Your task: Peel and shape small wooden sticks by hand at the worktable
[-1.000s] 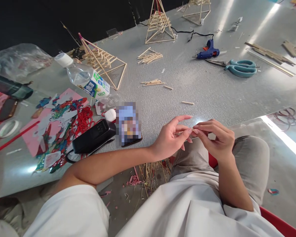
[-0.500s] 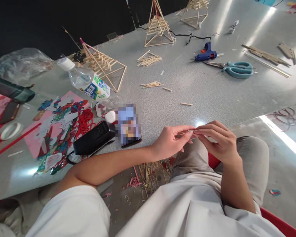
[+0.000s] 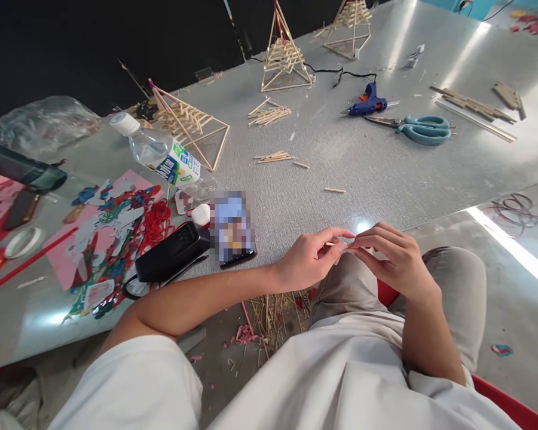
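Note:
Above the table's front edge, my left hand (image 3: 305, 261) pinches a thin wooden stick (image 3: 330, 243), of which only a short pale part shows between thumb and forefinger. The fingertips of my right hand (image 3: 394, 261) are pressed together and meet the left fingertips at the stick's other end, which they mostly cover. A short loose stick (image 3: 335, 190) lies on the table just beyond my hands. Farther back are a small bundle of sticks (image 3: 274, 156) and a larger pile of sticks (image 3: 271, 114).
Stick pyramids (image 3: 287, 63) stand at the back. A blue glue gun (image 3: 368, 101) and scissors (image 3: 425, 129) lie right of centre. On the left are a phone (image 3: 238, 263), black case (image 3: 173, 252), plastic bottle (image 3: 155, 149) and coloured scraps (image 3: 116, 233). Stick offcuts (image 3: 275, 316) lie below the edge.
A pale part of the stick now shows between my left fingers. My hands remain fingertip to fingertip, with slight finger movement. The view has shifted a little.

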A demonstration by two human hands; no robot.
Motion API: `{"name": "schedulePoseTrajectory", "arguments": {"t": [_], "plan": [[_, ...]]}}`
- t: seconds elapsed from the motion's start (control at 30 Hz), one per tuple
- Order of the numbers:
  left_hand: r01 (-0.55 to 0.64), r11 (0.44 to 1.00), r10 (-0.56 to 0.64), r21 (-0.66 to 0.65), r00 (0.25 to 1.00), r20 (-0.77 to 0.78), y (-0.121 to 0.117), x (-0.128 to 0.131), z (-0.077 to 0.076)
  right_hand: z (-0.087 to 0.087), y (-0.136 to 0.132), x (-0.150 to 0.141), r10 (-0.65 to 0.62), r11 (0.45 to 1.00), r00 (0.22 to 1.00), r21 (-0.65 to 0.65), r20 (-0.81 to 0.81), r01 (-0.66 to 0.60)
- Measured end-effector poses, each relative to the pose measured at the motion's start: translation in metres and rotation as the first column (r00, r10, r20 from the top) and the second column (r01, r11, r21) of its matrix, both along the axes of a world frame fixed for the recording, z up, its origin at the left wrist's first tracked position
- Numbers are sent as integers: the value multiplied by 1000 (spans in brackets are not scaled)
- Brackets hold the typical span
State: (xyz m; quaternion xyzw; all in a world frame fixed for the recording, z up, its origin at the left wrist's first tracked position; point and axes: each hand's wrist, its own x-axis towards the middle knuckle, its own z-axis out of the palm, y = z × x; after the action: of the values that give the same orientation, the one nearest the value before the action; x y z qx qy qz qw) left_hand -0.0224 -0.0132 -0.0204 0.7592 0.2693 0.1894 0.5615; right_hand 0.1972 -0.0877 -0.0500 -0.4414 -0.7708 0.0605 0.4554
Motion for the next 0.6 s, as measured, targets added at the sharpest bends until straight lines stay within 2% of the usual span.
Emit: {"name": "schedulePoseTrajectory", "arguments": {"t": [0.17, 0.27, 0.33, 0.43, 0.6], "plan": [[49, 984, -56, 173, 998, 35, 1, -3, -6, -1, 2, 1, 41, 999, 995, 36, -86, -38], [59, 955, -69, 292, 997, 26, 0, -5, -11, -2, 3, 1, 93, 995, 990, -20, -107, -96], [67, 946, -78, 318, 997, 22, 0, -6, -12, -4, 4, 1, 101, 994, 989, -38, -105, -105], [64, 961, -76, 269, 997, 33, 0, -6, -12, -8, 6, -1, 70, 997, 992, -12, -103, -72], [47, 995, -51, 88, 998, 44, 1, -5, -6, -17, 10, -8, 15, 1000, 994, 27, -112, -12]]}}
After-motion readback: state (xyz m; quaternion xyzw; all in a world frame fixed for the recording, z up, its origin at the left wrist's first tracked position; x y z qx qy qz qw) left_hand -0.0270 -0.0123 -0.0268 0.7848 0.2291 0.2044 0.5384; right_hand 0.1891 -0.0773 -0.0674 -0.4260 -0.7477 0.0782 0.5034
